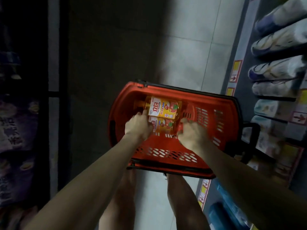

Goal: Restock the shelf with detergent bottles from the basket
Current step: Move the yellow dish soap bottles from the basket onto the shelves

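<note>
A red plastic basket [216, 130] stands on the aisle floor in front of me. Two orange detergent bottles with yellow and white labels lie side by side on its bottom, the far bottle [163, 106] behind the near bottle [163, 126]. Both my hands reach down into the basket. My left hand [138, 126] curls around the left, cap end of the near bottle. My right hand [191, 132] grips its right, base end. The fingers under the bottle are hidden.
A shelf unit [239, 77] on the right carries packed goods with yellow and red price tags along its edge. Dark shelving [18, 130] with purple packs stands on the left. Pale floor tiles [191, 55] run ahead. My bare legs [181, 201] stand just behind the basket.
</note>
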Available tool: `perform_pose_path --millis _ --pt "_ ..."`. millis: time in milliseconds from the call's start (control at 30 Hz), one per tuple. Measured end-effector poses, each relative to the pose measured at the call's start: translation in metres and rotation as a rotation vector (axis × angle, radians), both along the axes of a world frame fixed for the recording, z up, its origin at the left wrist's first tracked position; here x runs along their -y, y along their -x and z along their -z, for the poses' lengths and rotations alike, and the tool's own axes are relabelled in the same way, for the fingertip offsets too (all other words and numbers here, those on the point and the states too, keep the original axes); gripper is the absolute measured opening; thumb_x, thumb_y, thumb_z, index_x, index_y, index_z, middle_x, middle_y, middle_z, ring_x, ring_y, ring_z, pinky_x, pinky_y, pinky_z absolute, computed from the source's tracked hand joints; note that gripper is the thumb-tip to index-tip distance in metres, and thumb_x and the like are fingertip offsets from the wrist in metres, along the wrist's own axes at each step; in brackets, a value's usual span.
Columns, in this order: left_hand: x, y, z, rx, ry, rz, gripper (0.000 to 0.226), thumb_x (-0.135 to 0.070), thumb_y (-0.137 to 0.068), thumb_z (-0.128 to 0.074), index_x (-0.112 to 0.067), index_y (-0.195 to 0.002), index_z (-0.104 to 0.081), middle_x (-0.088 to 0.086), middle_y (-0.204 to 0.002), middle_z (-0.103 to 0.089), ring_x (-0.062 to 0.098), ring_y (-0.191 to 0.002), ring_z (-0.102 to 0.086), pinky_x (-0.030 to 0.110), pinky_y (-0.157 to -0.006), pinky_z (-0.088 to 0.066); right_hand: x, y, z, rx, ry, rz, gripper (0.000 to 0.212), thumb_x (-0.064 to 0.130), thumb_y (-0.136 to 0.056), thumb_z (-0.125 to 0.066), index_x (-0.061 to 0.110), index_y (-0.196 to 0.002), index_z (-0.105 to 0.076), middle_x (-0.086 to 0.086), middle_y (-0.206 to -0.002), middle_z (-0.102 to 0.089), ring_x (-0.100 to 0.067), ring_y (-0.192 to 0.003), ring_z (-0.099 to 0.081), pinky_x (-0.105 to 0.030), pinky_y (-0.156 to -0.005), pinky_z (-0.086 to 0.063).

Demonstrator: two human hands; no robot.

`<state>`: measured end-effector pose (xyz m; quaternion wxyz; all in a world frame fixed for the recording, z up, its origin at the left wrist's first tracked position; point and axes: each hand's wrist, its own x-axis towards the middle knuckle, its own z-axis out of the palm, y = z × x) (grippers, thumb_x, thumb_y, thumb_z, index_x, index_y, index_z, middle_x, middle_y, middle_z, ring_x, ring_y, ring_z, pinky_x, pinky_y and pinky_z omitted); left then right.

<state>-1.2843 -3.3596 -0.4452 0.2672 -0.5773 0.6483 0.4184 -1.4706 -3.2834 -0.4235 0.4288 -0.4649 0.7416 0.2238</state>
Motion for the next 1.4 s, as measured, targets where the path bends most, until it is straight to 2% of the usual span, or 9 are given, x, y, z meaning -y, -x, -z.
perform_pose_path --millis 200,400,600,800,933,1033,1167,1267,1400 --pt "0.002 0.01 0.086 -0.001 -0.013 -0.239 0.051 -0.037 -0.099 -0.056 -0.021 -0.143 -0.036 0.017 -0.123 -0.065 0.044 -0.112 -0.066 0.053 -0.093 -0.054 0.004 0.007 0.086 0.1 0.015 0.382 0.043 0.029 -0.1 -0.066 0.015 -0.139 -0.056 -0.009 -0.127 -0.067 -0.032 -0.116 -0.067 -0.029 -0.087 -0.048" --pt "-0.002 0.016 0.132 -0.051 -0.09 -0.439 0.046 -0.03 -0.099 -0.062 -0.014 -0.136 -0.039 0.017 -0.12 -0.068 0.041 -0.107 -0.07 0.052 -0.093 -0.06 0.01 0.009 0.147 0.184 -0.005 0.745 0.046 0.023 -0.098 -0.069 0.014 -0.141 -0.054 -0.004 -0.116 -0.069 -0.01 -0.076 -0.057 -0.02 -0.059 -0.038" --pt "0.003 0.017 0.152 -0.171 -0.231 -0.773 0.045 -0.025 -0.096 -0.065 -0.031 -0.135 -0.045 -0.001 -0.11 -0.069 0.029 -0.107 -0.07 0.044 -0.099 -0.057 0.013 0.001 0.177 0.233 -0.004 1.007 0.056 0.023 -0.093 -0.074 0.017 -0.143 -0.051 -0.008 -0.128 -0.067 -0.027 -0.104 -0.066 -0.034 -0.082 -0.051" --pt "-0.007 0.02 0.149 -0.193 -0.225 -0.9 0.054 -0.02 -0.09 -0.064 -0.029 -0.139 -0.045 -0.001 -0.106 -0.07 0.029 -0.101 -0.072 0.047 -0.094 -0.06 0.004 -0.013 0.172 0.361 -0.022 1.186 0.072 0.022 -0.091 -0.076 0.021 -0.152 -0.038 -0.003 -0.132 -0.063 -0.013 -0.103 -0.063 -0.037 -0.087 -0.048" --pt "-0.015 0.019 0.144 -0.157 -0.242 -0.938 0.06 -0.03 -0.074 -0.061 -0.034 -0.132 -0.043 0.003 -0.112 -0.072 0.031 -0.1 -0.072 0.053 -0.095 -0.06 -0.003 -0.011 0.164 0.415 -0.037 1.209 0.064 0.017 -0.092 -0.076 0.02 -0.145 -0.041 0.003 -0.12 -0.067 -0.008 -0.096 -0.066 -0.031 -0.073 -0.049" --pt "-0.027 0.018 0.132 -0.14 -0.256 -0.921 0.09 -0.036 -0.068 -0.06 -0.041 -0.152 -0.027 0.005 -0.123 -0.069 0.033 -0.11 -0.069 0.052 -0.101 -0.056 -0.014 -0.013 0.153 0.417 -0.02 1.231 0.066 0.018 -0.091 -0.076 0.021 -0.146 -0.04 0.002 -0.124 -0.067 -0.013 -0.105 -0.067 -0.04 -0.091 -0.052" --pt "-0.036 0.016 0.099 -0.155 -0.297 -0.884 0.11 -0.04 -0.067 -0.058 -0.052 -0.16 -0.001 0.012 -0.146 -0.057 0.034 -0.125 -0.062 0.051 -0.11 -0.05 -0.027 -0.02 0.122 0.376 0.036 1.281 0.081 0.028 -0.089 -0.079 0.023 -0.153 -0.031 -0.001 -0.135 -0.063 -0.022 -0.12 -0.064 -0.046 -0.095 -0.053" --pt "-0.039 0.015 0.059 -0.2 -0.29 -0.852 0.108 -0.041 -0.066 -0.059 -0.059 -0.156 -0.001 0.009 -0.146 -0.057 0.031 -0.122 -0.063 0.053 -0.108 -0.05 -0.031 -0.022 0.086 0.337 0.054 1.339 0.092 0.038 -0.091 -0.078 0.027 -0.16 -0.018 -0.002 -0.144 -0.051 -0.027 -0.132 -0.055 -0.055 -0.113 -0.045" --pt "-0.035 0.019 -0.004 -0.229 -0.226 -0.831 0.107 -0.056 -0.057 -0.055 -0.064 -0.152 -0.007 0.007 -0.143 -0.059 0.031 -0.117 -0.065 0.052 -0.106 -0.051 -0.032 -0.029 0.024 0.329 0.101 1.438 0.093 0.045 -0.087 -0.078 0.033 -0.158 -0.02 0.002 -0.138 -0.051 -0.027 -0.127 -0.055 -0.054 -0.115 -0.043"
